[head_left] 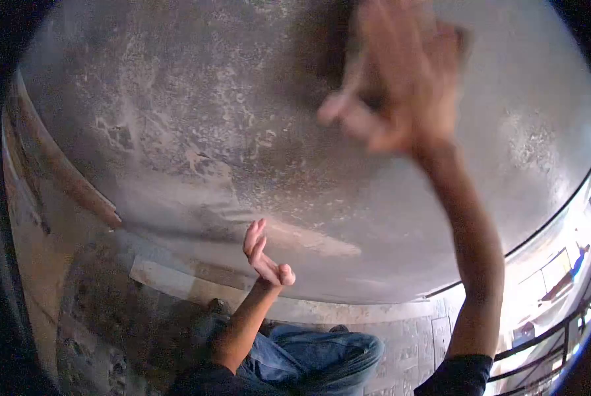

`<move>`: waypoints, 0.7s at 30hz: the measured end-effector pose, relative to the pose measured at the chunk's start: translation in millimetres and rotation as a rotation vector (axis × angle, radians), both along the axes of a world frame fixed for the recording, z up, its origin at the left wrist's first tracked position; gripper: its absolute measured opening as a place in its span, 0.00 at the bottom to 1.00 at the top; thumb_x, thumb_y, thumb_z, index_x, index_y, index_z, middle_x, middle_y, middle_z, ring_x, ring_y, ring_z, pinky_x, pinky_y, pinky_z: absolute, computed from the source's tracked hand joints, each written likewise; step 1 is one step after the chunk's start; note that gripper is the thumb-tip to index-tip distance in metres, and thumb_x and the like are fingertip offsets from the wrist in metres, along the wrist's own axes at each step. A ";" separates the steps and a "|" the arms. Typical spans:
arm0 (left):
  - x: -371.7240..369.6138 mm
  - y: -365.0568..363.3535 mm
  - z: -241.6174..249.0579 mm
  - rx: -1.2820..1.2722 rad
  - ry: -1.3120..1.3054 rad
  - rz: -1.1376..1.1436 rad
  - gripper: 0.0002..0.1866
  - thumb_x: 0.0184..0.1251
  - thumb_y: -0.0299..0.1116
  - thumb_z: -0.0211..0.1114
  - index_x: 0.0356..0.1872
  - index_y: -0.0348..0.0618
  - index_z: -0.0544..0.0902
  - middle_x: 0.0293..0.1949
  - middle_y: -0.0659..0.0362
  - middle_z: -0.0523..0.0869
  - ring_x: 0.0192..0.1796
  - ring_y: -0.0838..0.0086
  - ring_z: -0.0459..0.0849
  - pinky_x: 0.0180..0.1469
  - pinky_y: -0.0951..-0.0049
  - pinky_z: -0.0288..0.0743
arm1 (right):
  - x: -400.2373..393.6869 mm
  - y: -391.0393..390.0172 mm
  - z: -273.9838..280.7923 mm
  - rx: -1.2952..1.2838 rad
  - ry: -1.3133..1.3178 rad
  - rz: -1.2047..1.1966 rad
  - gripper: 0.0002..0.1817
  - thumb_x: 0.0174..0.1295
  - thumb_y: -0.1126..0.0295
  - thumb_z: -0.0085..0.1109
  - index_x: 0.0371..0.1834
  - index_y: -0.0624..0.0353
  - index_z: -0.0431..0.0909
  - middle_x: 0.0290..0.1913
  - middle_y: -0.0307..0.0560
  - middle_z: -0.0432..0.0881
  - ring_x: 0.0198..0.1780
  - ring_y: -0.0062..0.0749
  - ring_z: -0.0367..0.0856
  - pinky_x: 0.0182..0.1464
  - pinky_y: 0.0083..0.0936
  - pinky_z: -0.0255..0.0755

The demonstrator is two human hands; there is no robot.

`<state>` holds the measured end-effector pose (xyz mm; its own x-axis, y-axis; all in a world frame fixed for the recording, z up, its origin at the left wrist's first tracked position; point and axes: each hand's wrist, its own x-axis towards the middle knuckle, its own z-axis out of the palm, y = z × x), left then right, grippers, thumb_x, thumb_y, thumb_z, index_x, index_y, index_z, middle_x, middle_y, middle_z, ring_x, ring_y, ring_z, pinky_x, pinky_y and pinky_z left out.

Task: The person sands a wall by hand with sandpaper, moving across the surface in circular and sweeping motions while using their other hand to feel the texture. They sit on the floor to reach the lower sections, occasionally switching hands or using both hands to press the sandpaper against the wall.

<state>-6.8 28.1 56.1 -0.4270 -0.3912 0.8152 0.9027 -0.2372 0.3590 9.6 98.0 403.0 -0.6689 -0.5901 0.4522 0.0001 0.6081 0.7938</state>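
My right hand (407, 86) is raised high against a grey, patchy plastered wall (196, 99). Motion smears its fingers, and the thumb sticks out to the left. A dark brown edge (464, 39) shows beside the fingers; I cannot make out whether it is a flat thing under the palm or shadow. Lower down, in front of the wall's foot, my left hand (264, 257) is held up with nothing in it. Its fingers are slightly bent and apart. Pale, rough patches mark the wall between and left of the hands.
My bent legs in blue jeans (309, 356) are below, over a tiled floor (401, 340). A pale strip (160, 276) lies along the wall's foot at left. Dark metal railings (539, 353) curve at lower right, with a person in blue (578, 264) beyond.
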 end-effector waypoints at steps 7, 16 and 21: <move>15.5 -15.6 4.7 0.041 0.105 -0.078 0.30 0.68 0.47 0.48 0.60 0.30 0.62 0.64 0.35 0.63 0.64 0.44 0.68 0.67 0.46 0.62 | 31.5 11.4 -162.7 -0.141 -1.051 0.122 0.49 0.49 0.42 0.63 0.69 0.64 0.59 0.74 0.61 0.54 0.76 0.47 0.49 0.77 0.41 0.44; 18.4 -0.1 16.2 -0.838 -0.079 -0.311 0.46 0.66 0.49 0.53 0.70 0.22 0.44 0.72 0.29 0.41 0.74 0.34 0.39 0.73 0.40 0.38 | 59.1 10.6 -172.6 -1.129 -0.424 0.505 0.18 0.48 0.59 0.64 0.34 0.64 0.82 0.36 0.55 0.84 0.34 0.49 0.84 0.37 0.34 0.79; 11.7 26.1 23.2 -1.051 0.023 0.148 0.42 0.68 0.55 0.46 0.67 0.22 0.55 0.70 0.28 0.47 0.72 0.30 0.43 0.70 0.33 0.40 | 116.7 10.0 -202.0 -0.856 0.076 0.601 0.07 0.48 0.70 0.62 0.28 0.62 0.82 0.31 0.49 0.86 0.29 0.39 0.85 0.31 0.25 0.78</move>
<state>4.9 54.2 79.3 -0.4126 0.4682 0.7814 0.9065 0.2952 0.3018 126.4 108.1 201.0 -0.3237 -0.2791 0.9041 -0.4565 0.8830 0.1092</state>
